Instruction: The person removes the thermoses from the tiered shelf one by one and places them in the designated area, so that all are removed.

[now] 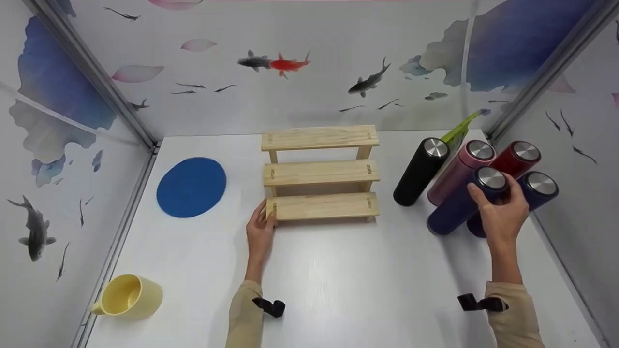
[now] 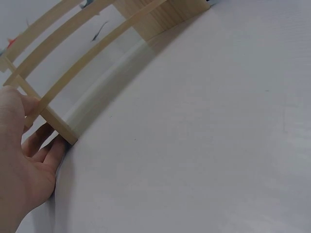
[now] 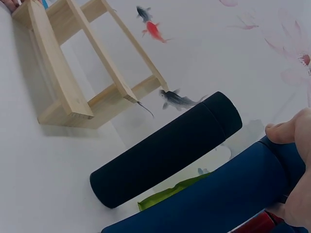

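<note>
A three-step wooden shelf rack (image 1: 321,207) stands mid-table against the back. My left hand (image 1: 260,237) grips its lowest step at the left end; in the left wrist view the thumb (image 2: 30,105) lies on the board and the fingers reach round the side leg. On the right, my right hand (image 1: 505,217) holds a blue thermos flask (image 1: 454,210) around its silver-topped cap. Beside that flask are a black flask (image 1: 417,174), a pink one (image 1: 454,171), a red one (image 1: 510,162) and another dark blue one (image 1: 537,191), partly hidden behind the hand.
A green, leaf-like flat item (image 1: 457,133) pokes up behind the flasks. To the left lie a round blue mat (image 1: 191,187) and, nearer the front, a yellow mug (image 1: 147,299) with its handle to the left. Printed wall panels (image 1: 314,106) enclose the white table.
</note>
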